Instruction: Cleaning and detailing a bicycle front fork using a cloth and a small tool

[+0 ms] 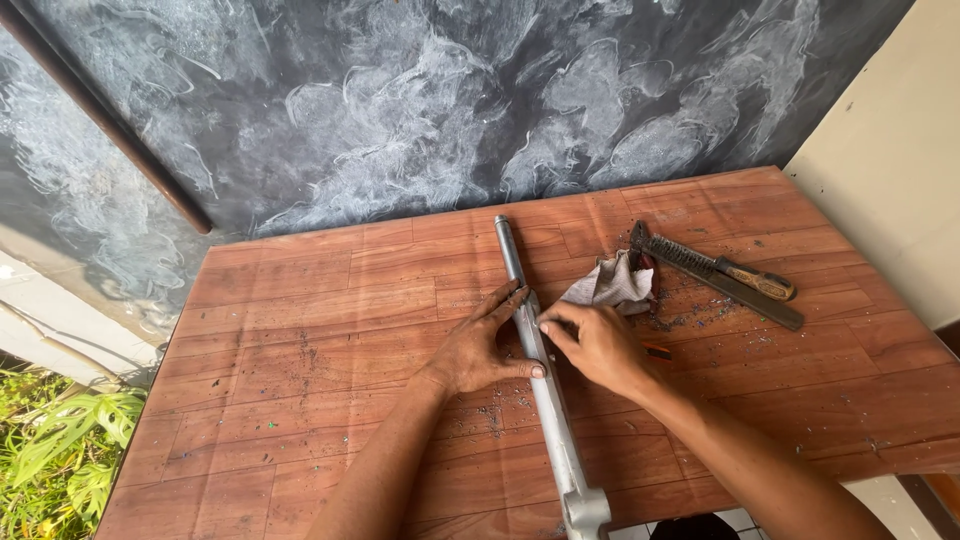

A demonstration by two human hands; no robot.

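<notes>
Head view looks down on a wooden worktop (300, 330) set against a dark, chalk-smeared wall. A long grey metal tube (545, 380) lies flat on it, running from the far middle toward the near edge, where it ends in a wider cast fitting that juts over the edge.

The left hand (478, 350) lies spread and pressed down on the tube's left side, seemingly to keep it from rolling. The right hand (598, 345) comes in from the right with fingertips bunched at the tube's upper face, pinching or pressing something too small to make out.

The tube looks dull, scuffed and slightly grimy. A crumpled grey rag (610, 285) sits just right of it, with a wire brush (715, 265) and a flat file (750, 298) beyond, near dark filings scattered on the wood.
</notes>
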